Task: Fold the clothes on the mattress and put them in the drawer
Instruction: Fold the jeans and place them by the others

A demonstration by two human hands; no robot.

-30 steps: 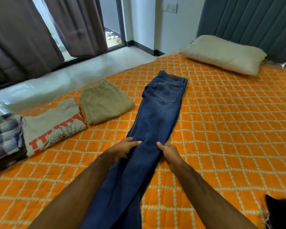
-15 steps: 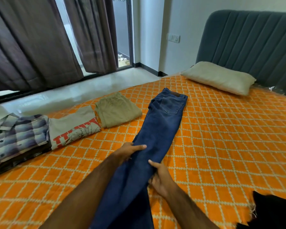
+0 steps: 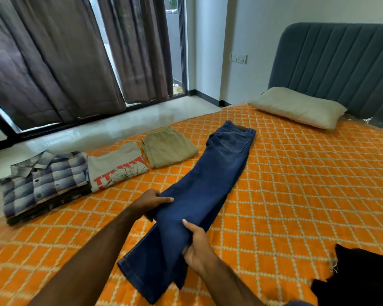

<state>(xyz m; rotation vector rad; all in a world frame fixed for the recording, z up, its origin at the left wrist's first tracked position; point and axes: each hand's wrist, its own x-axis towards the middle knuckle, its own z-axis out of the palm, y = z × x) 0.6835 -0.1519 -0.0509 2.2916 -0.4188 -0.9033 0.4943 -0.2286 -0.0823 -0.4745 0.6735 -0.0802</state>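
Blue jeans, legs lifted: left hand and right hand fingers grip them. Black garment at 4 o'clock, cut off; plaid shirt blurred.

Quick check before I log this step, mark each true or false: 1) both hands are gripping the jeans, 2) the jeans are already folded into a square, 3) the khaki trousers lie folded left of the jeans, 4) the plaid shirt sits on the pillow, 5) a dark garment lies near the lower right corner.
1) True. The left hand and right hand both grip the blue jeans at the legs.
2) False. They lie stretched out long, waistband at the far end.
3) True. The folded khaki trousers lie left of the jeans.
4) False. The plaid shirt tops a pile at the mattress's left edge; the pillow is bare.
5) True. A black garment lies there.
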